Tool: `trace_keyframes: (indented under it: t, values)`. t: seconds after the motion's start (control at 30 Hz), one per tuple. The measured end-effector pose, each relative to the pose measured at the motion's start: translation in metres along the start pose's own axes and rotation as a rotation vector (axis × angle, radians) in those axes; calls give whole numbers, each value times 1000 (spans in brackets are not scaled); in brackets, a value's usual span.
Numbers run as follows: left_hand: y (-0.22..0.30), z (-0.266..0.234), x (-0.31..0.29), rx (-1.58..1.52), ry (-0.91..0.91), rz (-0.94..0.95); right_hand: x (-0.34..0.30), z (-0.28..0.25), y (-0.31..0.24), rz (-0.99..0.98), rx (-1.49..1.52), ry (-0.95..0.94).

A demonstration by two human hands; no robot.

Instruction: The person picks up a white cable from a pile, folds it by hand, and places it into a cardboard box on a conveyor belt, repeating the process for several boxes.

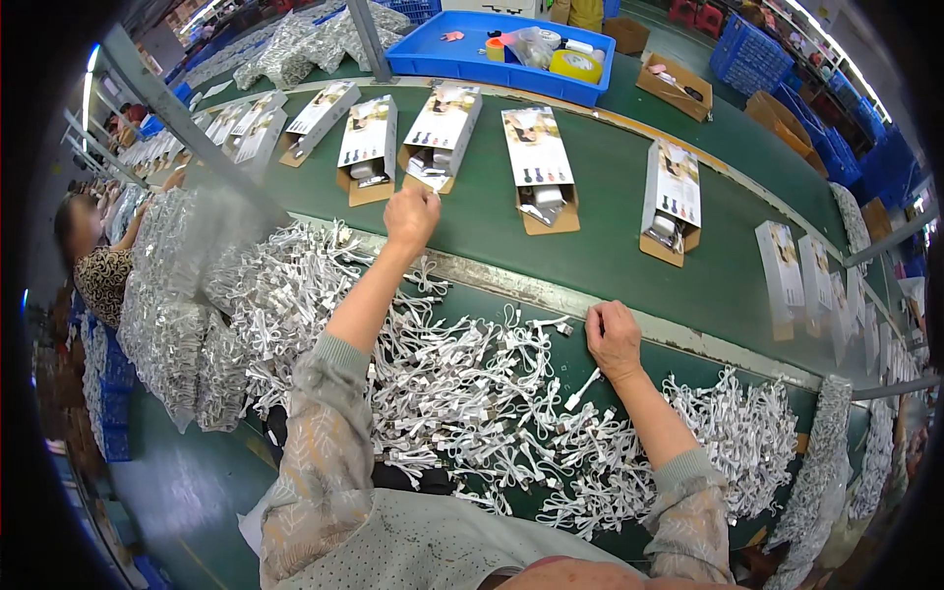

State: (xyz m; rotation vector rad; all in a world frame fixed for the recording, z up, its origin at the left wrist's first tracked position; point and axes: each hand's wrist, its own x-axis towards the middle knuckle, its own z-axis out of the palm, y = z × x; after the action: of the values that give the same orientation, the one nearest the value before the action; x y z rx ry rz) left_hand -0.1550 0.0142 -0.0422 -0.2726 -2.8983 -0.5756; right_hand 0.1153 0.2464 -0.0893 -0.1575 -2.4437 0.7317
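Note:
My left hand [411,218] is closed, its fingertips at the open near end of a white printed box [444,123] on the green belt. A bit of white shows inside that end; what the fingers pinch, if anything, is hidden. My right hand [615,339] is curled closed by the belt's metal edge, knuckles up, and its palm is hidden. Beside its wrist a white cable end [582,390] sticks out. Under and between my forearms spreads a large heap of bundled white cables [472,393]. Another open box [536,157] lies between my hands, with white items in its mouth.
More open boxes [672,197] lie along the green belt [600,167]. Beyond it stands a blue tray [433,49] with tape rolls. A metal post [197,123] rises at the left, near clear-bagged bundles [162,295]. Another person [103,265] is at far left.

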Motion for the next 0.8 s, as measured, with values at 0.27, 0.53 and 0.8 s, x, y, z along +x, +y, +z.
trace_keyframes:
  t: [0.27,0.53,0.8]
  values:
    - [-4,57,45,-158,271,186,9,8,-5,5,29,-20]
    - [14,-34,-38,238,-435,584,6,0,3,51,6,-38]
    - [-50,-48,-54,246,-459,545,3,6,1,34,15,-31]
